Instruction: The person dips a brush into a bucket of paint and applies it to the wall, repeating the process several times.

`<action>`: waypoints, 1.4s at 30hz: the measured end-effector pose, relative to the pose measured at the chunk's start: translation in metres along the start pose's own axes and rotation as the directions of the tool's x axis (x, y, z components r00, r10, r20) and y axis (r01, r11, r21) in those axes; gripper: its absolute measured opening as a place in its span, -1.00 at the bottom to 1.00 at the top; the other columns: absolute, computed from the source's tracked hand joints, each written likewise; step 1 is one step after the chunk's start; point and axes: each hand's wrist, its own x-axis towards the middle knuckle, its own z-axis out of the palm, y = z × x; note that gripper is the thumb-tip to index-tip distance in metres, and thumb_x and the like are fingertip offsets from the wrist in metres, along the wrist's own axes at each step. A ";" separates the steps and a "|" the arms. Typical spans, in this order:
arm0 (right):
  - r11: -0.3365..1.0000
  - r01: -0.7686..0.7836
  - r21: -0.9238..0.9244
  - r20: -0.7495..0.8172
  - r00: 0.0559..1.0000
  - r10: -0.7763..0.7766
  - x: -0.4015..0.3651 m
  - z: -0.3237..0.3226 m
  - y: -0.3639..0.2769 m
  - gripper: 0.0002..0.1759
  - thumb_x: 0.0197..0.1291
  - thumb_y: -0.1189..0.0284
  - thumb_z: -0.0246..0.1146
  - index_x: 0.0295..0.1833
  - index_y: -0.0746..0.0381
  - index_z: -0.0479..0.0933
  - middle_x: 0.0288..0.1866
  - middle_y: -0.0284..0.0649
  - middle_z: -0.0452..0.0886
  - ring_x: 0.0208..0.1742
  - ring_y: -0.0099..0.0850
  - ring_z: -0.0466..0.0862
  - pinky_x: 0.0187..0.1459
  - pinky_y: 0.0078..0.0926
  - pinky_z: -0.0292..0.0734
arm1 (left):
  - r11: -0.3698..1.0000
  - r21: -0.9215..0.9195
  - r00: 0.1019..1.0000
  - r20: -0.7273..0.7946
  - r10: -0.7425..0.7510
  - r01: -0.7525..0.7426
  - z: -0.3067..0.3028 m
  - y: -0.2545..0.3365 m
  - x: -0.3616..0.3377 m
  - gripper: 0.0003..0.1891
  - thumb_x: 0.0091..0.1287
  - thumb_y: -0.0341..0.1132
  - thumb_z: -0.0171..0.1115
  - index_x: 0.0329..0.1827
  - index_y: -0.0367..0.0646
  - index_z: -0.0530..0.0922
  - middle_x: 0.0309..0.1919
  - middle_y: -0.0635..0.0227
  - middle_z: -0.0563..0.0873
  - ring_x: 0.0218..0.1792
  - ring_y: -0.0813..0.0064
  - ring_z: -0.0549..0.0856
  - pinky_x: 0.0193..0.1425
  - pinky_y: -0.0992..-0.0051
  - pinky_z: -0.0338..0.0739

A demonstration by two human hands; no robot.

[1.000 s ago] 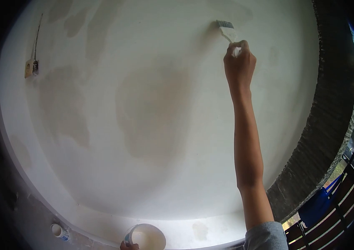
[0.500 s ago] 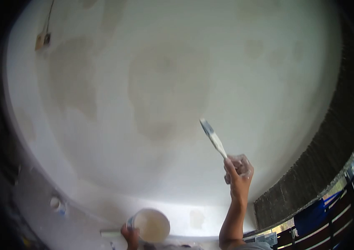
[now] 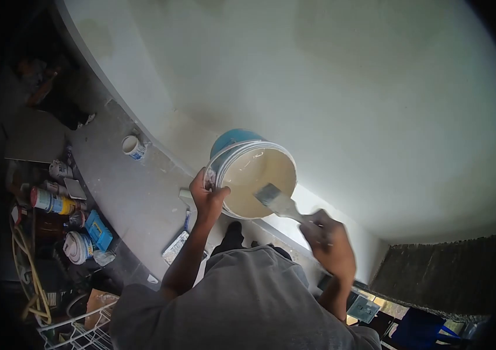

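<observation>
Pinching paintbrush (image 3: 284, 207) in grip of right hand (image 3: 330, 242), angling long axis up-left, bristles-first, over mouth of paint bucket (image 3: 233, 139); clasping bucket rim with farther left hand (image 3: 207, 199).

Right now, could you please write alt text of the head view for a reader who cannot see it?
The left hand holds a bucket of pale liquid; the right hand holds a brush at its mouth, beside a pale wall. A tub and other containers are on the floor at the picture's left.
</observation>
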 end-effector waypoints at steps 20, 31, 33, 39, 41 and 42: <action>0.998 0.043 -0.039 -0.124 0.991 -0.048 0.072 0.091 0.036 -0.83 0.16 0.54 0.25 -0.16 0.41 0.49 -0.40 0.17 0.63 -0.33 0.08 0.67 -0.25 -0.12 0.56 | 0.998 0.023 0.998 -0.030 -0.057 0.058 0.013 -0.007 -0.037 -0.65 -0.13 -0.64 0.20 -0.17 -0.35 0.54 -0.32 0.36 0.65 -0.32 0.58 0.63 -0.22 0.58 0.49; 0.570 -0.341 0.747 0.242 0.939 0.244 0.017 0.016 0.089 -0.86 0.32 0.41 0.18 -0.13 0.26 0.54 -0.58 -0.26 0.50 -0.73 -0.71 0.23 -0.73 -0.70 0.04 | 0.999 0.042 0.993 -0.122 -0.009 0.014 0.010 -0.011 -0.007 -0.72 -0.17 -0.63 0.18 -0.32 -0.27 0.50 -0.43 0.45 0.57 -0.43 0.62 0.54 -0.33 0.60 0.41; 0.339 -0.374 0.863 0.292 0.918 0.268 0.010 0.020 0.100 -0.87 0.33 0.40 0.16 -0.14 0.23 0.52 -0.60 -0.27 0.46 -0.73 -0.71 0.20 -0.74 -0.73 0.02 | 0.997 0.071 0.991 -0.134 -0.014 0.023 0.010 -0.015 -0.005 -0.75 -0.17 -0.61 0.19 -0.36 -0.25 0.48 -0.47 0.48 0.52 -0.46 0.63 0.49 -0.37 0.58 0.37; 0.194 -0.178 0.965 0.116 0.949 0.292 -0.017 0.008 0.120 -0.86 0.36 0.33 0.15 -0.23 0.14 0.43 -0.61 -0.33 0.39 -0.71 -0.69 0.21 -0.75 -0.77 0.01 | 0.957 0.010 0.915 -0.294 -0.275 0.291 -0.017 -0.107 0.001 -0.16 -0.11 -0.52 0.28 0.38 -0.27 0.21 0.09 0.15 0.39 0.09 0.22 0.47 0.21 0.30 0.41; 0.253 -0.006 0.968 -0.071 0.953 0.293 -0.025 -0.022 0.116 -0.85 0.35 0.33 0.18 -0.22 0.16 0.42 -0.59 -0.37 0.37 -0.66 -0.68 0.23 -0.69 -0.72 0.03 | 0.980 -0.017 0.928 -0.318 -0.193 0.198 0.008 -0.105 -0.007 -0.54 -0.18 -0.52 0.15 -0.09 -0.34 0.44 -0.26 0.25 0.57 -0.29 0.37 0.58 -0.20 0.40 0.51; 0.291 0.094 0.952 -0.177 0.945 0.273 -0.028 -0.042 0.115 -0.84 0.34 0.33 0.20 -0.22 0.16 0.42 -0.58 -0.39 0.35 -0.64 -0.68 0.23 -0.67 -0.71 0.03 | 0.981 -0.027 0.955 -0.225 -0.193 0.191 0.015 -0.104 -0.010 -0.60 -0.23 -0.54 0.11 -0.20 -0.32 0.47 -0.33 0.27 0.60 -0.37 0.37 0.60 -0.29 0.41 0.52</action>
